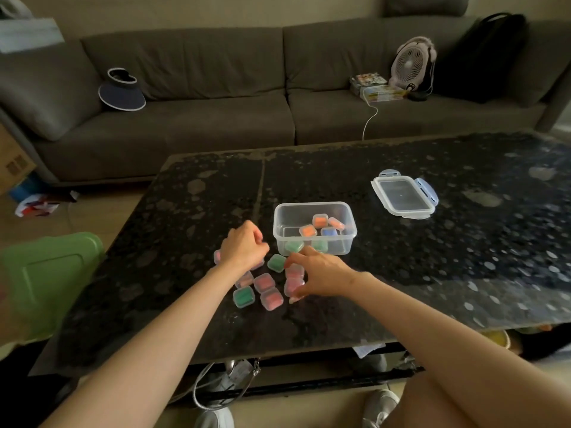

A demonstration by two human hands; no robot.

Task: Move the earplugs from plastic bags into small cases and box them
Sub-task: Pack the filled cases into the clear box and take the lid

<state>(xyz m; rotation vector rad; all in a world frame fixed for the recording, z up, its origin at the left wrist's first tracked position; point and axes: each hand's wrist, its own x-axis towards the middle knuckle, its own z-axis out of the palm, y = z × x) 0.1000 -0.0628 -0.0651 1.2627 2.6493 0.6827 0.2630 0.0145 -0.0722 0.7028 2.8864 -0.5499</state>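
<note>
Left hand [244, 247] curled over cases [264, 282], grip unclear, right hand [319, 274] pinching pink case [293, 287]

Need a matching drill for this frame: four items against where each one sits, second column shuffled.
Items
1. clear box
2. lid
3. fan
4. sun visor

Places
A. on the sofa, left seat
B. on the table, holding small cases
C. flat on the table, apart from the box, to its right and farther back
D. on the sofa, right end, beside books

Pairs: 1-B, 2-C, 3-D, 4-A
</note>
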